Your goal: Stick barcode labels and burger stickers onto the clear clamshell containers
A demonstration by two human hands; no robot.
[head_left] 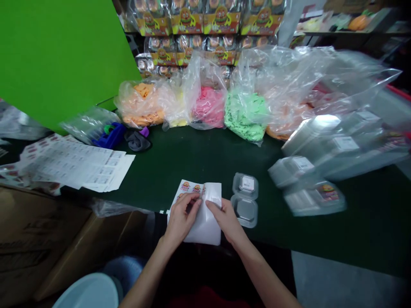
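Note:
A sticker sheet with small burger-print labels lies at the table's front edge, its right part showing plain white. My left hand is closed over its left part, thumb and fingertips together near a row of labels; whether a label is between them I cannot make out. My right hand grips the sheet's right side, thumb on top and fingers hidden beneath. Just right of that hand an opened clear plastic clamshell box lies flat, a white barcode label on its upper half.
More clear boxes are stacked on the right. Bags of orange, pink and green pieces line the back. Printed label sheets, a blue tape dispenser and a dark cloth item lie left. A pale basin stands below.

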